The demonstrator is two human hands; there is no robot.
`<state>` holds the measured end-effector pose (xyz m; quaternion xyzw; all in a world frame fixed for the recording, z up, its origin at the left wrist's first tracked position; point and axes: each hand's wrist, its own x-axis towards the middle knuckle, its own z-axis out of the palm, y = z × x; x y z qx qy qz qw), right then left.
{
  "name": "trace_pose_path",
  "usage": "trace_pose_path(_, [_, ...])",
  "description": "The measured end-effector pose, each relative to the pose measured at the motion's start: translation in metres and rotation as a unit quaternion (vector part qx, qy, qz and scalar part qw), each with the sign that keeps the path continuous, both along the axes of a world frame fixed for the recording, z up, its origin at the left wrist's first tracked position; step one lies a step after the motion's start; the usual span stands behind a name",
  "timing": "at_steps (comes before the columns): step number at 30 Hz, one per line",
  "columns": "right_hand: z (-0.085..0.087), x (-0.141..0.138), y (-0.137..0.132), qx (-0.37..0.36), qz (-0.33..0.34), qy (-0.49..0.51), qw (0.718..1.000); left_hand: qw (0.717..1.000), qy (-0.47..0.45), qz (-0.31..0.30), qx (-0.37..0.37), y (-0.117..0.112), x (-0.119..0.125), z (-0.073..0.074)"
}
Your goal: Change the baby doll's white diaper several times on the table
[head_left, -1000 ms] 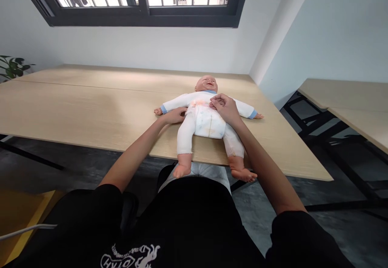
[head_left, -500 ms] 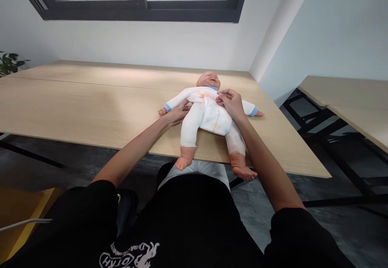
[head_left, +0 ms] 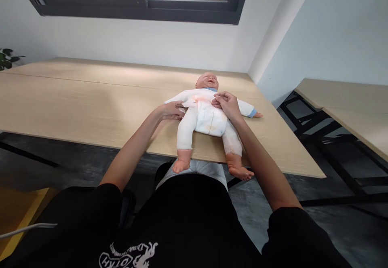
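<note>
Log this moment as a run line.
Left hand: at onesie edge | right hand: pinching onesie chest | baby doll: supine on wooden table

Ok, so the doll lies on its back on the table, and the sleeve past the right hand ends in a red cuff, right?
No, that cuff is blue, not red, as the head view shows. The doll lies on its back on the table, that sleeve past the right hand.

You have here a plain office or training room: white walls point(head_left: 136, 45), long wooden tables point(head_left: 91, 98) on black metal frames point(head_left: 330, 155), a dark bare floor point(head_left: 342, 223), a barred window point(head_left: 139, 1), one potted plant point(head_left: 6, 58)
</note>
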<state>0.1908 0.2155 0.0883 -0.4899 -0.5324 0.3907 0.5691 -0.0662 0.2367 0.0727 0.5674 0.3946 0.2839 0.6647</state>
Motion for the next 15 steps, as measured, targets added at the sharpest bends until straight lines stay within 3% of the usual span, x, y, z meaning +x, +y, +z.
trace_pose_path(6, [-0.004, 0.0, 0.002, 0.017, 0.007, -0.004, 1.0, 0.997, 0.023, 0.02, 0.069, -0.002, -0.004, 0.005])
trace_pose_path(15, [-0.002, -0.001, 0.001, 0.016, 0.008, -0.006, 1.0, 0.997, 0.055, 0.041, -0.021, 0.005, 0.003, -0.011])
